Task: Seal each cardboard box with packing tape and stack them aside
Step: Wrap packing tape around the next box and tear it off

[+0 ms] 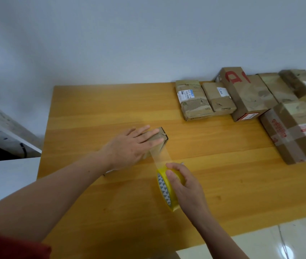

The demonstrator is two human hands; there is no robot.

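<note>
A small brown cardboard box (160, 137) lies near the middle of the wooden table (111, 113). My left hand (131, 146) presses flat on top of it with straight fingers and covers most of it. My right hand (183, 184) grips a yellow roll of packing tape (167, 191) just in front of the box. A clear strip of tape (160, 156) stretches from the roll up to the box's near side.
Several taped cardboard boxes (249, 94) sit in a row along the table's far right, with a bigger box (294, 131) closer at the right edge. A white wall stands behind the table. A white surface (4, 176) adjoins the table's left side.
</note>
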